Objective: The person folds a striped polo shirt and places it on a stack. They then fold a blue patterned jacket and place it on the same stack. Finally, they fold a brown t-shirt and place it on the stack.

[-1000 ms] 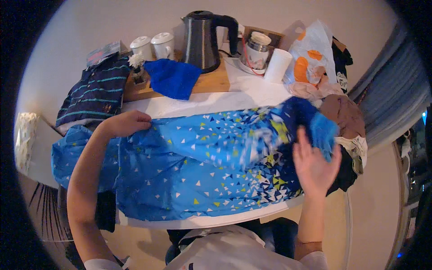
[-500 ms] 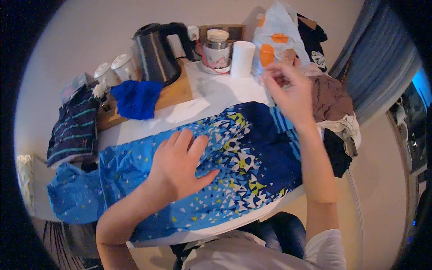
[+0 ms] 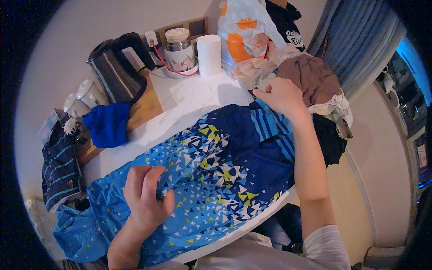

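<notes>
A blue garment [image 3: 184,211] with white, yellow and navy triangles lies spread across the white table [image 3: 189,108]. Its right end is navy, with lighter blue striped parts [image 3: 264,126]. Over the lighter left half is my left hand [image 3: 146,193], fingers bent and apart, thumb away from them, holding nothing I can see. My right hand [image 3: 285,99] hovers at the garment's far right end, just above the striped part and beside a brown cloth [image 3: 310,78]. Its thumb points left, apart from the fingers, whose tips are partly hidden; no cloth shows in its grasp.
Along the back stand a dark kettle [image 3: 117,74], two white lidded cups [image 3: 90,92], a flowered jar [image 3: 180,54], a white paper roll [image 3: 209,54] and an orange-spotted plastic bag [image 3: 245,31]. A bright blue cloth [image 3: 108,125] and a striped folded garment [image 3: 62,164] sit left; black clothing [image 3: 328,139] lies right.
The view has swung, shifting the tabletop things leftward. My right hand has come down from the plastic bag toward the striped part. My left hand's spread fingers have bent.
</notes>
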Demonstrator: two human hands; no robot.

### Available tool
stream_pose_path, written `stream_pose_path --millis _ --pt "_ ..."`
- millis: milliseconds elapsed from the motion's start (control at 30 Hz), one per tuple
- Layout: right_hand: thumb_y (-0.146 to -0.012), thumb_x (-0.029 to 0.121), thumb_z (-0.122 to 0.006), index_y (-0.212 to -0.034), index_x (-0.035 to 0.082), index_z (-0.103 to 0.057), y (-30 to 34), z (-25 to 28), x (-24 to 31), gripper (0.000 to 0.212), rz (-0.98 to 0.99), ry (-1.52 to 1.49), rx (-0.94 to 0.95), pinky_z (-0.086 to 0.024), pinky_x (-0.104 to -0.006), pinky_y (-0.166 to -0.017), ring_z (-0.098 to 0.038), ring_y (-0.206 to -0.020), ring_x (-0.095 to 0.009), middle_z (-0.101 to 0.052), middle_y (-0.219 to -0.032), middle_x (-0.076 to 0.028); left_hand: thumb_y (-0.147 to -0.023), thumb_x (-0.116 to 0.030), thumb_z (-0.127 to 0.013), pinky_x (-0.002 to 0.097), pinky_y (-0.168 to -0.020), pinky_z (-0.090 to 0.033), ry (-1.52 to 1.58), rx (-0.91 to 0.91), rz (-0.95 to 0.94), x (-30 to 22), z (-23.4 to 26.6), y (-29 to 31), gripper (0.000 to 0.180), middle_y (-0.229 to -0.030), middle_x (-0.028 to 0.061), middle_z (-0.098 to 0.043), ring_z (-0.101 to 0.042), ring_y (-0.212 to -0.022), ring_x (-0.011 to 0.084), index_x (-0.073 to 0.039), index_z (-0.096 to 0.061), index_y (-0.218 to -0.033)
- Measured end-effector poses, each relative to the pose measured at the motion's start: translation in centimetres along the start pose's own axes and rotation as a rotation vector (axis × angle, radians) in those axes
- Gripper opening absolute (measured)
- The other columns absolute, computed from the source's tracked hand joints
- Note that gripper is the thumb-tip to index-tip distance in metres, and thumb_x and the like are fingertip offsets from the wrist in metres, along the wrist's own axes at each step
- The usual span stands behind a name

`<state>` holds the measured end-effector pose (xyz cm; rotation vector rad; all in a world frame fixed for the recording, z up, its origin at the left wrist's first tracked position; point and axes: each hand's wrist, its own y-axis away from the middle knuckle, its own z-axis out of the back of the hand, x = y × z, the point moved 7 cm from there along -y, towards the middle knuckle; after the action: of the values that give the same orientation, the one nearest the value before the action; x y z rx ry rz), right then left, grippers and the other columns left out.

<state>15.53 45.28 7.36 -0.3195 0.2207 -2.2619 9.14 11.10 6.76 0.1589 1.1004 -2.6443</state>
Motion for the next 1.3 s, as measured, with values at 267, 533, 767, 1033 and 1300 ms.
stream_pose_path --millis 267,533,767,1033,1300 --pt "-0.079 0.014 -0.066 -0.094 0.005 -0.063 0.4 -2.9 0.8 0.018 0.300 -0.412 0.338 -0.049 -0.0344 -0.059 -0.062 -0.062 -0.021 -0.063 -0.074 -0.011 -0.056 -0.002 -0.064 0.0404 -0.066 -0.046 0.030 0.055 0.018 0.1 -0.2 0.0 0.048 -0.088 0.0174 -0.055 -0.054 -0.076 0.0335 -0.002 -0.055 -0.103" --pt "-0.080 0.000 -0.058 -0.100 0.006 -0.058 -1.7 0.2 -4.8 0.021 -0.137 -1.551 0.073 -0.049 -0.0267 -0.050 -0.058 -0.064 -0.014 -0.060 -0.081 -0.003 -0.052 0.006 -0.057 0.0371 -0.056 -0.039 -0.056 -0.033 0.208 1.9 3.4 -1.6 0.021 -0.065 0.0105 -0.045 -0.047 -0.062 0.0298 -0.003 -0.048 -0.068" --pt "-0.079 -0.002 -0.063 -0.096 0.007 -0.059 -0.6 2.3 -1.5 0.020 0.239 -1.396 -0.141 -0.047 -0.0244 -0.068 -0.058 -0.081 -0.010 -0.064 -0.090 -0.002 -0.053 0.002 -0.059 0.0384 -0.058 -0.042 -0.056 0.262 0.137 1.0 3.7 -1.7 0.020 -0.066 0.0094 -0.050 -0.052 -0.065 0.0307 -0.004 -0.050 -0.069" --pt "-0.074 0.011 -0.071 -0.091 0.002 -0.059 0.9 0.0 -1.6 0.023 0.256 -0.240 0.152 -0.044 -0.0306 -0.055 -0.057 -0.059 -0.016 -0.057 -0.063 -0.009 -0.074 -0.021 -0.069 0.0413 -0.063 -0.047 0.125 0.898 0.067 -0.4 0.1 1.3 0.022 -0.077 0.0118 -0.059 -0.060 -0.075 0.0310 -0.008 -0.058 -0.088" --pt "-0.079 0.024 -0.065 -0.093 0.006 -0.064 4.0 1.4 4.8 0.023 0.481 -0.215 -0.051 -0.051 -0.0431 -0.071 -0.062 -0.080 -0.034 -0.062 -0.085 -0.015 -0.077 -0.028 -0.071 0.0423 -0.085 -0.048 0.206 0.444 0.097 1.5 1.6 -1.0 0.040 -0.113 0.0174 -0.058 -0.057 -0.102 0.0365 -0.008 -0.060 -0.110"
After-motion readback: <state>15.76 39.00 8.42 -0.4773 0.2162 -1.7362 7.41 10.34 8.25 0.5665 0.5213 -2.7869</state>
